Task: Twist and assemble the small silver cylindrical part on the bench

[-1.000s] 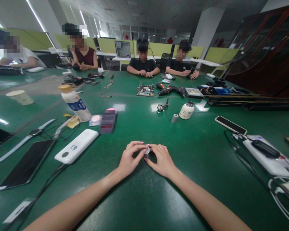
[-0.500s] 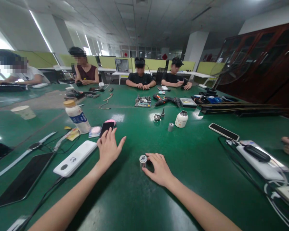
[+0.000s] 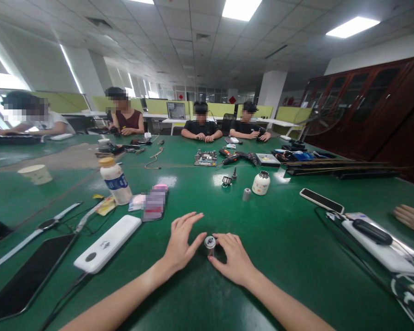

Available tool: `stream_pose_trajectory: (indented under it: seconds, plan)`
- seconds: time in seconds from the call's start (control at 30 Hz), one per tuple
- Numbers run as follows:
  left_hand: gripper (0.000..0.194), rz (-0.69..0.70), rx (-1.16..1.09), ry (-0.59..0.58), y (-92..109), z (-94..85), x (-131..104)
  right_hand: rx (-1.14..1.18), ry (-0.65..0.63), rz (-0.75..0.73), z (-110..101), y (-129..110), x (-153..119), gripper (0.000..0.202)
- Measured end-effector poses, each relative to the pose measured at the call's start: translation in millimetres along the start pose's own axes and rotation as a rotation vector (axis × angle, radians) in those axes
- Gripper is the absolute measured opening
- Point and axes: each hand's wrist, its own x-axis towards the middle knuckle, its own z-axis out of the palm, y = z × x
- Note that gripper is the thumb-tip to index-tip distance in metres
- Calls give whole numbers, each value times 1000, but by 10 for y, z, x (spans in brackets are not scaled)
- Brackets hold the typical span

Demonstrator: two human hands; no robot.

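Observation:
A small silver metal cylinder stands upright on the green table, a dark detail in its round top; its exact kind is not clear. My right hand has it between thumb and fingertips from the right side. To the left, my left hand is open, fingers stretched forward, its thumb tip close beside the cylinder's top; whether it touches I cannot tell. Farther back, a second small grey cylinder stands by a white round bottle. A phone with a lit, blurred-out screen lies beyond my left hand.
At left are a white power bank with a cable, a dark tablet and a capped bottle. Phone and cables lie at right. A circuit board and power drill are farther back; co-workers sit around the table.
My left hand has left the phone and come right, towards the cylinder. The phone's screen has gone from dark to lit. My view has tilted up; my right hand stays at the cylinder.

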Motion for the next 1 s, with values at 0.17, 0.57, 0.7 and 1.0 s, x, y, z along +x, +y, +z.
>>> stream_pose_trajectory:
  seconds: [0.17,0.57,0.7,1.0]
  plan:
    - [24,-131,-330,-93,132,130,-73,-65,-15,-23,-10,-22,17,33]
    - [19,-193,-531,-137,98,188,-65,-262,-58,-206,60,161,295,37]
    - [15,-136,-525,-92,93,171,-1,-192,-82,-190,46,166,294,31]
    - [17,-145,-56,-48,-231,147,16,-78,19,-192,6,237,241,42]
